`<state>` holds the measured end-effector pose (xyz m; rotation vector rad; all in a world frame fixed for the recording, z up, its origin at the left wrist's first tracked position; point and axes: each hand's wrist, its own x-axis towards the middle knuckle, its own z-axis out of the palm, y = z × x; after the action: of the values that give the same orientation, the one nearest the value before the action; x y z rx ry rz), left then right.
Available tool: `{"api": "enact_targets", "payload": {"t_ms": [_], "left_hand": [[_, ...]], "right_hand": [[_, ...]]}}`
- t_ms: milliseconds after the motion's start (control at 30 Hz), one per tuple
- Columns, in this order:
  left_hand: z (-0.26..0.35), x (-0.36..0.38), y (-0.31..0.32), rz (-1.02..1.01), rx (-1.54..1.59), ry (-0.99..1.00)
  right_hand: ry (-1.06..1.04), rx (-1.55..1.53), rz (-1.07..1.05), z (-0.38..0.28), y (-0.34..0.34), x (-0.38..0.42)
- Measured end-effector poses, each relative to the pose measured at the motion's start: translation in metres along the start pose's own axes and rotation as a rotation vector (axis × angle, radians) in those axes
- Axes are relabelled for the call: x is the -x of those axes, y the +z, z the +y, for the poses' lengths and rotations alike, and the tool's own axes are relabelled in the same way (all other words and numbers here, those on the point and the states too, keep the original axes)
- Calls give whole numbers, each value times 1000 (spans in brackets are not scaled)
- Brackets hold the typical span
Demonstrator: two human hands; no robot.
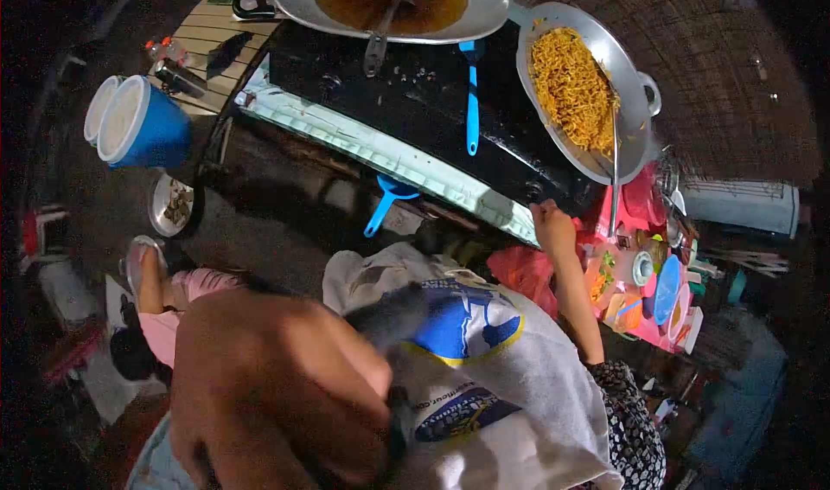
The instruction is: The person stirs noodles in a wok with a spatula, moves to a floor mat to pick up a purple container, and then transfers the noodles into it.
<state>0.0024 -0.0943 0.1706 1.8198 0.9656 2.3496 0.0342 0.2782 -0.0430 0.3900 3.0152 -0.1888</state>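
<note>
At the front right corner of the black stove (363, 92), the curled fingertips of my right hand (552, 220) are at a dark stove knob (536, 189). My left hand (277, 386) is very close to the camera, large and blurred, its fingers bent; whatever may be inside it is hidden. Behind the stove's front edge, a wok (294, 6) holds brown oil, with a metal ladle (375, 53) resting in it. To its right, another wok (635, 144) contains fried noodles (571, 88) and a long metal utensil (616, 170). A blue spatula (472, 109) lies on the stove.
Below the stove edge is another blue utensil (380, 209). Bowls and cut vegetables (603, 274) stand on a pink cover at right. At left are a blue bucket (156, 131) and a person in pink (160, 334), one hand at a plate. A printed apron (519, 377) covers my front.
</note>
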Motion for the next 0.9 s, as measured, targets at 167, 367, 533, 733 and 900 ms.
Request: {"api": "enact_targets", "payload": {"t_ms": [167,367,533,733,900], "left_hand": [[9,76,-21,285,286,-283],[41,216,72,1537,-920,-1049],[20,242,128,1801,-97,-511],[-13,267,196,1305,-1030,-657],[-10,287,239,1574,-981,-1107]], "right_hand": [[53,112,-109,-11,8,-11],[-65,291,-154,-16,7,-20],[-114,328,-105,-13,11,-22],[-248,342,9,-3,17,-27],[-257,370,85,-7,20,-24]]}}
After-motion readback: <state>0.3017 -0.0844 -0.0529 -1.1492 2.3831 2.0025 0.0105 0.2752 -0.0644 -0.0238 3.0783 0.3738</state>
